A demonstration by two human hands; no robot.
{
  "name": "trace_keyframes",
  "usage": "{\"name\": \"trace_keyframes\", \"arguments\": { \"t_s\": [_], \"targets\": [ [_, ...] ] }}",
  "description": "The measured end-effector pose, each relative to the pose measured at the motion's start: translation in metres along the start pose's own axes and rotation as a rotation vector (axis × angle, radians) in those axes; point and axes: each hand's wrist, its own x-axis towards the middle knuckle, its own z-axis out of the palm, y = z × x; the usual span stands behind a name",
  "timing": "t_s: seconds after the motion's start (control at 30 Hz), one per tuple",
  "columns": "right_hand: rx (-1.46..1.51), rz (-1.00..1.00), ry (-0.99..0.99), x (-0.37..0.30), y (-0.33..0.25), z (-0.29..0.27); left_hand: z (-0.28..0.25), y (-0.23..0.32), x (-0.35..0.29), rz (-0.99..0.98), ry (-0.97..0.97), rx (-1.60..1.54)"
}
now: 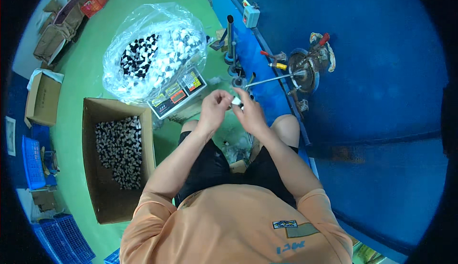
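A small black-and-white part (236, 101) is between my hands, in front of my knees. My right hand (252, 115) is closed on it, thumb and fingers pinching its sides. The fingertips of my left hand (214, 109) are pinched together right beside the part's white end. Whether they grip the part or something smaller is too small to tell. Ahead to the left, a clear plastic bag (112, 68) of similar black and white pieces rests on a weighing scale (177, 94). Left of my knees stands an open cardboard box (90, 168) with many dark and white pieces in it.
On the right, a blue metal surface (372, 97) carries a round fixture (305, 71) with red-handled clamps. A metal rod (269, 80) reaches from it toward an upright post (231, 40). Blue crates (67, 240) and another cardboard box (44, 97) line the left side of the green floor.
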Motion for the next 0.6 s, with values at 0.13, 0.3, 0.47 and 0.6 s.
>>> {"name": "trace_keyframes", "arguments": {
  "t_s": [0.13, 0.3, 0.47, 0.6],
  "targets": [
    [0.207, 0.051, 0.102, 0.001, 0.019, 0.005, 0.009, 0.004, 0.006, -0.087, 0.005, -0.390],
    [0.401, 0.131, 0.174, 0.001, 0.025, 0.007, 0.017, 0.009, 0.009, -0.156, 0.015, -0.692],
    [0.476, 0.201, 0.174, 0.000, 0.017, 0.003, 0.022, 0.010, 0.013, -0.191, 0.061, -0.763],
    [0.524, 0.216, 0.181, -0.001, 0.018, 0.003, 0.026, 0.012, 0.012, -0.193, 0.052, -0.766]
  ]
}}
